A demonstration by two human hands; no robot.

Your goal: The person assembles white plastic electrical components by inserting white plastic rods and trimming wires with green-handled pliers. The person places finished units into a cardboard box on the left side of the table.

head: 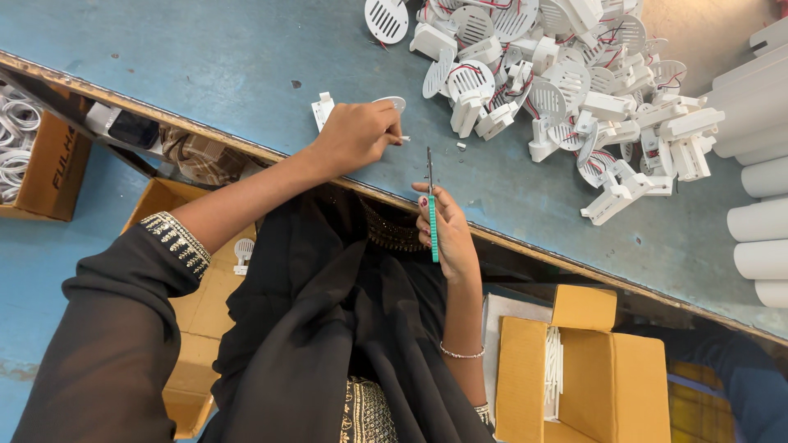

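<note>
While we're looking down at the blue worktable (213, 57), our left hand (355, 135) sits near its front edge with the fingers curled shut around a small white slotted disc part (394, 102), which pokes out just past the knuckles, with a thin bit of wire showing at the fingertips. Just beside that hand, on the side away from the big pile, lies a small white plastic bracket (322, 109). Our right hand (447, 230) hangs right at the table's front edge, fingers closed on a screwdriver with a green ribbed handle (432, 226), its dark shaft pointing onto the table toward the pile. That heap of white slotted discs and brackets with red and black wires (566, 82) covers the far side of the table, and white tubes (759, 172) are stacked beside it. Below the table edge sits an open cardboard box (591, 377) holding white pieces.
</note>
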